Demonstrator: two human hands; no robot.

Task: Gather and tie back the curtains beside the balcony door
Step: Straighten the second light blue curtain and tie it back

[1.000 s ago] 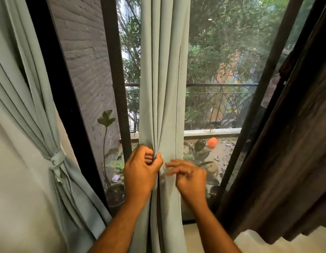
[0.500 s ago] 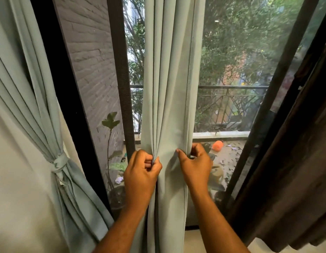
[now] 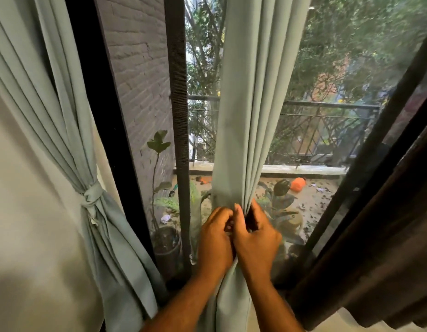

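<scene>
The pale green middle curtain (image 3: 250, 111) hangs straight down the centre of the view, its pleats drawn into a narrow bunch where both hands meet, at about 6 o'clock from the frame's centre. The left hand (image 3: 216, 240) has its fingers curled round the bunch from the left; the right hand (image 3: 256, 238) clutches it from the right, fingers curled in and thumb pressed against the folds. The two hands touch each other knuckle to knuckle, the cloth pinched between them. Below the hands the curtain falls between the forearms to the bottom edge.

At 9 o'clock a second pale green curtain (image 3: 64, 130) is already gathered, cinched by a knotted fabric tie-back (image 3: 91, 196) against the white wall (image 3: 28, 224). Between the two curtains stand a black door frame (image 3: 104, 130) and a narrow dark upright (image 3: 177, 116), with open glass either side of the held bunch. At 3 o'clock a dark brown curtain (image 3: 387, 248) slants along another black frame member, well apart from the hands.

Through the glass: a grey brick wall (image 3: 138, 80), a potted plant (image 3: 163, 238) at 7 o'clock of the hands, a metal railing (image 3: 327, 106) and an orange object (image 3: 298, 184) on the balcony floor.
</scene>
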